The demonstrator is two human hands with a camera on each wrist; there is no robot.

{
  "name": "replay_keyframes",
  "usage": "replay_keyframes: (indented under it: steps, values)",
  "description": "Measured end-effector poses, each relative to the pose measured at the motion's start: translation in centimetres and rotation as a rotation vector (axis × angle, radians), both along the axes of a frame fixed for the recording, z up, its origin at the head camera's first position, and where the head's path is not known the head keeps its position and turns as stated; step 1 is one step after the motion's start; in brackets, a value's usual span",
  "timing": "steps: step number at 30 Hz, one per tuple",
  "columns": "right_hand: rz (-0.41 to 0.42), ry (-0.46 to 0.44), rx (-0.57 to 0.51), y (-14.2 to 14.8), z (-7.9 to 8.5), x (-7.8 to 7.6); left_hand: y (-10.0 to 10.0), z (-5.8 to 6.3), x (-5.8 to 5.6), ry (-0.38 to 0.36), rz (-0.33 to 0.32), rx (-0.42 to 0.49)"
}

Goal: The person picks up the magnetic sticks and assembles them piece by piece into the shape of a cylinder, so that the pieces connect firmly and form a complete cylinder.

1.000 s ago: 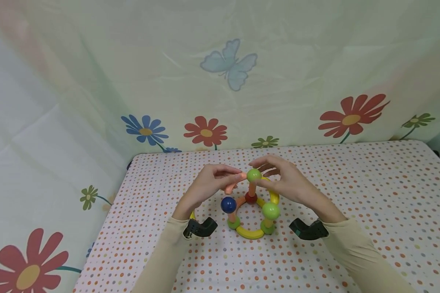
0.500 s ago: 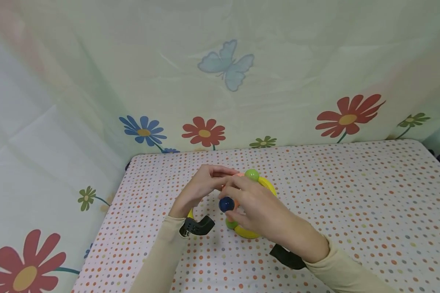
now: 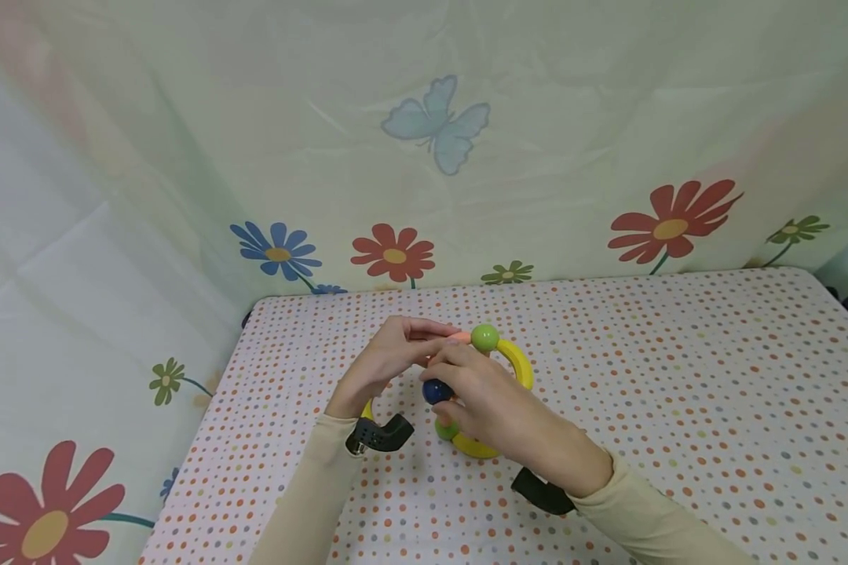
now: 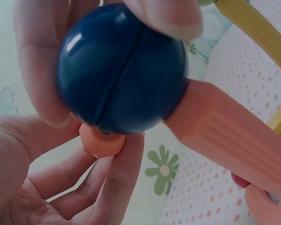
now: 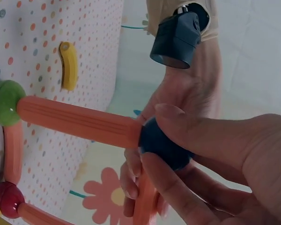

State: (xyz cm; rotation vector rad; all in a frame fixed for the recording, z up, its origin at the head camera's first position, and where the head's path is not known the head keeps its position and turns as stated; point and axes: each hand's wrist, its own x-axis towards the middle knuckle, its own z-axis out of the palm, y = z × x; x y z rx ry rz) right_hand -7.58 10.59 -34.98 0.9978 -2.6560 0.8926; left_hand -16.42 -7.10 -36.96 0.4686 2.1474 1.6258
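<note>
A toy frame of balls and sticks stands on the table. My right hand [image 3: 491, 396] pinches its blue ball [image 4: 122, 70] between thumb and fingers. From that ball a straight orange stick [image 5: 79, 122] runs down to a lower green ball [image 5: 8, 103]. My left hand [image 3: 389, 357] holds a curved orange piece [image 5: 144, 201], one end right at the blue ball and the other beside the upper green ball [image 3: 485, 337]. A yellow curved piece [image 3: 517, 362] bends forward from that upper green ball. My right hand hides much of the frame in the head view.
A loose yellow curved piece [image 5: 69, 65] lies on the dotted table, partly hidden behind my left wrist in the head view. A red ball [image 5: 8, 199] joins sticks at the frame's base. A flowered curtain [image 3: 565, 141] hangs behind the table.
My right hand has moved left and nearer from the upper green ball to the blue ball and taken hold of it. My left hand has stayed on the curved orange piece.
</note>
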Motion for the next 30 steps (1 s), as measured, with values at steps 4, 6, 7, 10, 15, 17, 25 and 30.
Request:
replay_keyframes:
  steps: [4,6,7,10,15,17,25,30]
  values:
    - [-0.013,-0.008,-0.054,-0.2,-0.5,0.0,0.0,0.0,0.0,-0.007,0.004,0.003]
    - [-0.024,0.001,-0.074,-0.3,-0.7,0.1,0.0,0.1,0.0,-0.009,0.004,0.001]
    - [-0.031,0.003,-0.081,-0.3,-0.8,0.1,0.0,0.1,0.0,-0.011,0.005,-0.002]
    - [-0.052,0.016,-0.094,-0.5,-1.0,0.2,0.0,0.1,0.0,-0.012,0.004,-0.018]
    - [-0.077,0.036,-0.083,-0.5,-1.1,0.4,0.0,0.2,0.1,-0.005,0.002,-0.039]
    - [-0.081,0.045,-0.084,-0.2,-0.8,0.5,0.0,0.3,0.1,-0.004,0.004,-0.044]
    - [-0.206,0.025,-0.160,4.2,2.0,-0.3,0.3,0.2,0.0,-0.002,-0.012,-0.048]
    - [-0.282,-0.143,-0.149,7.0,2.2,-1.8,0.2,0.1,0.2,-0.011,-0.026,-0.051]
